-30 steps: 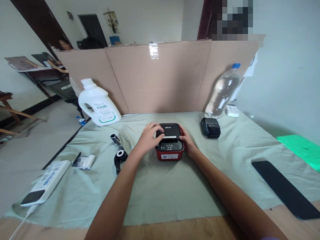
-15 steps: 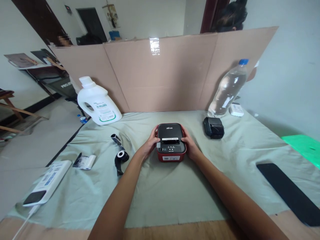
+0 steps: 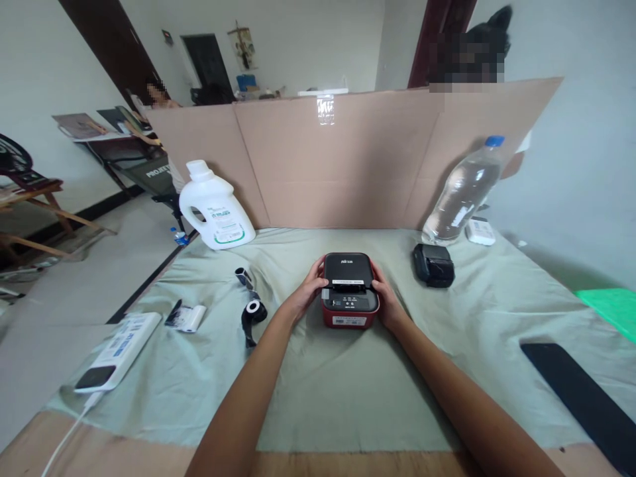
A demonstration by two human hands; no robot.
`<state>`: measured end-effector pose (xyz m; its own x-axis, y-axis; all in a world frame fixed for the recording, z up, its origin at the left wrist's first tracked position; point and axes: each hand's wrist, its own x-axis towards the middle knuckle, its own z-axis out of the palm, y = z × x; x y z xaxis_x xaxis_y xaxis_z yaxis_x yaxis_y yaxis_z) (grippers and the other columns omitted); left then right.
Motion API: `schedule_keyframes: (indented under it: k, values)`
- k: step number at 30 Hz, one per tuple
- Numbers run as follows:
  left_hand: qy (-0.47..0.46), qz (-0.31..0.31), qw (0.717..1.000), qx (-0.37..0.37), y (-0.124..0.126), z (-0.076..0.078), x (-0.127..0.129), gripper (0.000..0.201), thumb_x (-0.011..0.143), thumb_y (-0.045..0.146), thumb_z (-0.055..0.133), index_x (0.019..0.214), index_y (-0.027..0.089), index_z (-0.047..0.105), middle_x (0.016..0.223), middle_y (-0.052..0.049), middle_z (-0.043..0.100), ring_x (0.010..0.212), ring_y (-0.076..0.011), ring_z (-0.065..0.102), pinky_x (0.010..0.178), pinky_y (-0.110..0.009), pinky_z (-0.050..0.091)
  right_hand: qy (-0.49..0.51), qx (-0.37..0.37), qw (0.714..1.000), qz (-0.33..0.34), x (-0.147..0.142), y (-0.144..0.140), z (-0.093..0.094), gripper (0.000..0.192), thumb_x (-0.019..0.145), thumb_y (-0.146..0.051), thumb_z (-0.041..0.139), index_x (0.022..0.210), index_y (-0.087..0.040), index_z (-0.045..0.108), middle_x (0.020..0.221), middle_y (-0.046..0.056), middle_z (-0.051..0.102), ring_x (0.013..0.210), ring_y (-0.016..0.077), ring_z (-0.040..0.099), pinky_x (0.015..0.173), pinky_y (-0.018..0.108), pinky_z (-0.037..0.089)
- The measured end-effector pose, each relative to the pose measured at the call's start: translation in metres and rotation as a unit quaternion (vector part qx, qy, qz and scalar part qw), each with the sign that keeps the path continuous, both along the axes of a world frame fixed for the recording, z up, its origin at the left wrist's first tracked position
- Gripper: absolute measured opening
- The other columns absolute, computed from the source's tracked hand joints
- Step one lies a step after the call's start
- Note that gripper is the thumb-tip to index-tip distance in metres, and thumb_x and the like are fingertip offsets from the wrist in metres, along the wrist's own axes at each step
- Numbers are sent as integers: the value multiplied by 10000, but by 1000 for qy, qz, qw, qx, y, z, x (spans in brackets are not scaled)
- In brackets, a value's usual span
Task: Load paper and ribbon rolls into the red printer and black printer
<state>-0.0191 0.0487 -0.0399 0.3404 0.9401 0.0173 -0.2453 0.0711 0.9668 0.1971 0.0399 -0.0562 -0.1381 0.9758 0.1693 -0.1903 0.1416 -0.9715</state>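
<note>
A small label printer [image 3: 349, 301], black on top with a red body, stands on the green cloth in the middle of the table. My left hand [image 3: 309, 291] grips its left side, thumb at the edge of the lid. On the opposite side my right hand [image 3: 387, 295] holds it in the same way. A white strip shows across the slot on its top. Left of my left forearm lie a black roll with a white core [image 3: 253, 309] and a curled dark strip [image 3: 245, 278]. The fingers behind the printer's sides are partly hidden.
A white jug [image 3: 218, 212] and a large water bottle [image 3: 462, 192] lean against the cardboard screen [image 3: 338, 165]. A black device [image 3: 434, 265], a phone [image 3: 581, 391], a power bank with cable [image 3: 119, 351] and a small roll [image 3: 186, 318] lie around. People are behind the screen.
The camera view has shifted, so everything sits a little further right and lower. Both hands stay on the printer, which shows no clear movement on the cloth.
</note>
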Motion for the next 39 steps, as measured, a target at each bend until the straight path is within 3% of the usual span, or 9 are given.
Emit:
schedule_keyframes:
  k: [11,20,25,28,31,33,35,36,39]
  values:
    - [-40,-17,999,-31,0,0,-2,934,716,299,679,1576,331,316,1619,-51,386,1462,-319,397,1187,-482,356,8,-32,999,18,3,-2,6,784,828,-599,534,1525,-265,409,1607,67,426,1446,301,442,1176,463,377]
    - [-36,-10,999,-13,2,-7,-3,921,732,273,685,1578,316,324,1650,-41,342,1523,-304,302,1252,-442,251,65,-15,998,18,12,16,-22,679,776,-425,683,1432,-311,548,1563,-5,495,1487,290,386,1244,452,272]
    - [119,-4,993,26,5,17,-20,819,742,294,712,1517,286,447,1632,-73,377,1509,-307,335,1231,-441,281,91,-11,996,8,10,13,-24,638,782,-447,699,1395,-314,582,1546,-3,516,1485,293,391,1247,465,270]
    - [321,75,939,101,-1,47,-59,629,777,399,711,1375,243,596,1515,-98,533,1416,-310,470,1172,-430,373,90,-13,996,5,8,9,-20,621,795,-463,688,1387,-308,587,1538,10,525,1471,302,412,1238,483,287]
    - [506,220,828,103,-10,68,-114,506,810,479,672,1243,218,663,1300,-107,679,1186,-304,646,1028,-417,498,95,-11,995,8,7,7,-18,614,804,-453,683,1389,-293,583,1540,24,524,1457,304,433,1234,493,292]
    - [601,299,740,48,-12,67,-148,514,812,513,670,1216,194,674,1241,-142,700,1126,-335,672,990,-445,511,101,-10,995,7,7,7,-18,611,805,-443,686,1385,-283,584,1535,31,530,1457,299,435,1235,490,292]
    - [636,343,691,-3,-8,55,-171,535,818,479,675,1261,181,656,1275,-175,686,1184,-368,646,978,-455,512,107,-13,994,8,7,8,-18,609,802,-436,693,1380,-280,584,1527,35,539,1459,294,434,1236,485,293]
    - [629,348,695,-20,-4,47,-178,530,820,448,680,1276,180,652,1274,-178,690,1180,-364,651,954,-438,524,109,-14,994,9,7,9,-18,609,799,-436,697,1377,-279,584,1526,37,540,1460,292,433,1236,484,293]
    - [552,330,762,-76,8,25,-183,434,831,369,665,1222,184,683,1068,-127,764,924,-284,741,763,-346,574,105,-11,994,10,7,10,-19,616,799,-449,697,1379,-279,581,1538,42,526,1459,294,435,1234,487,298]
